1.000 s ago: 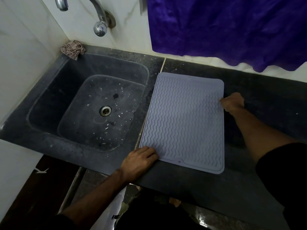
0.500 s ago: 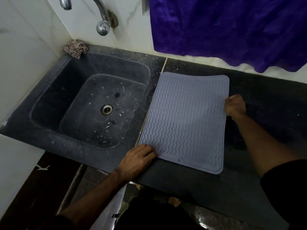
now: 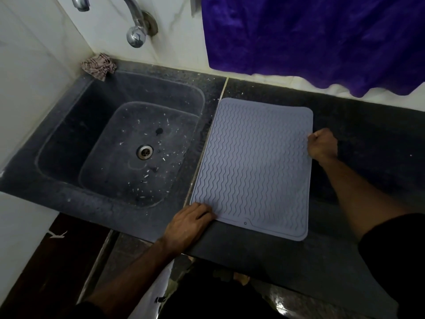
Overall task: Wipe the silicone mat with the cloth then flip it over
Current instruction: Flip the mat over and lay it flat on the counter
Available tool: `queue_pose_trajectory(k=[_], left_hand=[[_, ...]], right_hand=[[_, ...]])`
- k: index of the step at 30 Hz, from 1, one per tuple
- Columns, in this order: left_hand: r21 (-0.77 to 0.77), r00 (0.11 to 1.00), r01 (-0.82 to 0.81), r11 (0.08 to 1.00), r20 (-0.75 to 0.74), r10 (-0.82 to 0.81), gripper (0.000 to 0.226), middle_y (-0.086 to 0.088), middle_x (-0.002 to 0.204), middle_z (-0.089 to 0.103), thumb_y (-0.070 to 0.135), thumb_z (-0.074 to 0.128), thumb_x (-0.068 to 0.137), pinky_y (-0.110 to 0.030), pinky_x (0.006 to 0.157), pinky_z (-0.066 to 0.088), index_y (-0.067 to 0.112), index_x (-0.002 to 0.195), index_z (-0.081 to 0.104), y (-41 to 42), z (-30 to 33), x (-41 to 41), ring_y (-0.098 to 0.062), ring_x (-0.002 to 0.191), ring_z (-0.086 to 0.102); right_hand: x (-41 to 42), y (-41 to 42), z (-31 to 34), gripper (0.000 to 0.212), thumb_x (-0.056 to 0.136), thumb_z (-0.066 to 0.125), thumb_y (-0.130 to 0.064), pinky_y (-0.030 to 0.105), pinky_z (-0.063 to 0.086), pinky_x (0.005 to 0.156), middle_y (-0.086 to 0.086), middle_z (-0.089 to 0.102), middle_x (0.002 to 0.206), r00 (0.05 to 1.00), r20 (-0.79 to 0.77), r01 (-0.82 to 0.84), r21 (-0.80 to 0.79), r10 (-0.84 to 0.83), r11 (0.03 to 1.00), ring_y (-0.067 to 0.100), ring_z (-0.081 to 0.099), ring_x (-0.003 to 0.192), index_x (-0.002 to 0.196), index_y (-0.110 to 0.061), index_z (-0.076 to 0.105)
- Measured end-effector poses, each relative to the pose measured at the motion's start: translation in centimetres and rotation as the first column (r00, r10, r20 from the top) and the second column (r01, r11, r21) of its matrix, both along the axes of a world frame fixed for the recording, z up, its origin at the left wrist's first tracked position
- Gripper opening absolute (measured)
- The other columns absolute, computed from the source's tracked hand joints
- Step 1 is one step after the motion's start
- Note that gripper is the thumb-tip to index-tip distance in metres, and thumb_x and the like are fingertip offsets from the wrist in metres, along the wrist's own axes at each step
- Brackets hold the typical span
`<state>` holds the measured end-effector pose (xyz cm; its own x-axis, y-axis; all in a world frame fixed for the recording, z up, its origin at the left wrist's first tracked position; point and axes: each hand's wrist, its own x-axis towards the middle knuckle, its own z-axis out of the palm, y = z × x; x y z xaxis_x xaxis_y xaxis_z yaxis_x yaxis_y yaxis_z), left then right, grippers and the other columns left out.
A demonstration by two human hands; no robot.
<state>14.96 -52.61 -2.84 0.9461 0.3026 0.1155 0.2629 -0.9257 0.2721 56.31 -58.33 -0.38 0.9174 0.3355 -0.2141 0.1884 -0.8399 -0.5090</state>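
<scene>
A grey silicone mat (image 3: pixel 253 166) with wavy ridges lies flat on the dark counter, right of the sink. My left hand (image 3: pixel 190 223) rests on the mat's near left corner, fingers over its edge. At the middle of the mat's right edge, my right hand (image 3: pixel 322 145) is closed in a fist on that edge. A small checked cloth (image 3: pixel 99 65) lies crumpled at the far left corner of the sink rim, away from both hands.
A dark sink (image 3: pixel 128 143) with white specks and a metal drain fills the left. A chrome tap (image 3: pixel 135 26) sticks out of the wall above it. A purple cloth (image 3: pixel 310 38) hangs on the wall behind the counter (image 3: pixel 368 134).
My right hand slid slightly nearer along the mat's right edge. The mat's far right corner, a little lifted before, now lies flat. My left hand stayed at the near left corner.
</scene>
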Motion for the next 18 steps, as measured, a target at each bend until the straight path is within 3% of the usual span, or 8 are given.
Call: queue_pose_trajectory(k=[13,18], left_hand=[[0.006,1.0,-0.001,1.0,0.003,0.001,0.04,0.0,0.109,0.067,0.023,0.085,0.068,-0.029,0.08,0.055,0.022,0.105,0.07,0.05,-0.13,-0.32,-0.017,0.096,0.066],[0.008,1.0,-0.008,1.0,0.016,0.008,0.041,0.0,0.108,0.068,0.022,0.086,0.066,-0.029,0.08,0.056,0.021,0.104,0.072,0.17,0.08,-0.44,-0.016,0.095,0.067]], right_hand=[[0.03,0.0,-0.37,0.031,0.099,0.048,-0.026,0.035,0.047,0.074,0.02,0.06,0.116,1.0,0.007,0.023,-0.011,-0.023,1.0,0.033,0.06,0.103,0.118,-0.003,0.052],[0.15,-0.08,-0.54,0.033,0.099,0.048,-0.028,0.041,0.05,0.08,0.021,0.059,0.118,1.0,0.015,0.024,-0.035,-0.023,0.999,0.035,0.059,0.105,0.119,-0.003,0.052]])
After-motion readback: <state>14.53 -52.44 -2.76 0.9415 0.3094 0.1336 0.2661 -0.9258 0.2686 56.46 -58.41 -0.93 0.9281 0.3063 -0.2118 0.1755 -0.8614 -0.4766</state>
